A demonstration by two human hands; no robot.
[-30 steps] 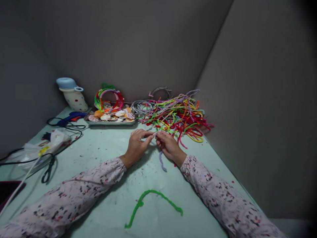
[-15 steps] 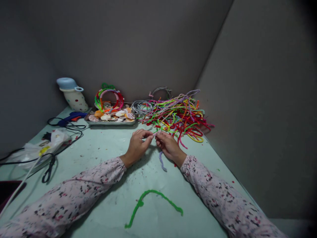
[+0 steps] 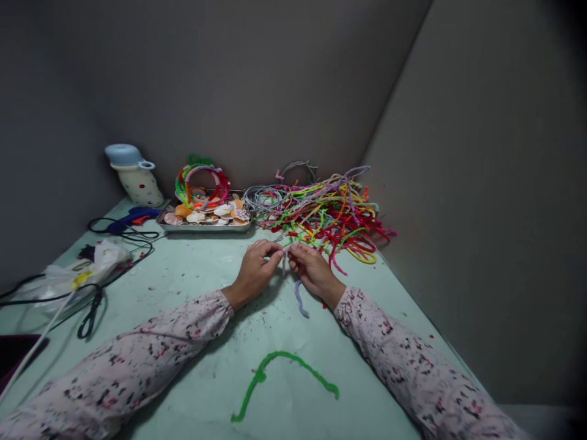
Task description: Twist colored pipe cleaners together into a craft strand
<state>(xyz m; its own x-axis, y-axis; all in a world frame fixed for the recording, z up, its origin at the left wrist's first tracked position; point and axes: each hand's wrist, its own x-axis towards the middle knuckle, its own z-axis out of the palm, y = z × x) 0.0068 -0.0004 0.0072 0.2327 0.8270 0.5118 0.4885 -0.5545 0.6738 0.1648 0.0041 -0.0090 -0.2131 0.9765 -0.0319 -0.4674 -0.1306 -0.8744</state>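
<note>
My left hand (image 3: 257, 267) and my right hand (image 3: 313, 267) meet over the table, thumbs and fingertips pinched close together. Between them is a pale pink-lilac pipe cleaner (image 3: 284, 261), one short end hanging down in the gap. Much of it is hidden by the fingers. A lilac pipe cleaner end (image 3: 300, 299) shows below my right hand; whether it belongs to the same piece I cannot tell. Nearer to me, a bent green pipe cleaner (image 3: 293, 354) with a small knot lies on the table.
Behind my hands spreads a tangled heap of coloured pipe cleaners (image 3: 339, 201), beside coiled grey wire (image 3: 263, 198). A metal tray (image 3: 206, 228) holds shells and wrapped rings (image 3: 222, 183). At left are a bottle (image 3: 137, 177), a blue tool (image 3: 132, 217), black cables and a plastic bag (image 3: 105, 260).
A short end of the pale pipe cleaner now hangs down between my fingertips, where it did not show before. My hands have stayed in nearly the same place.
</note>
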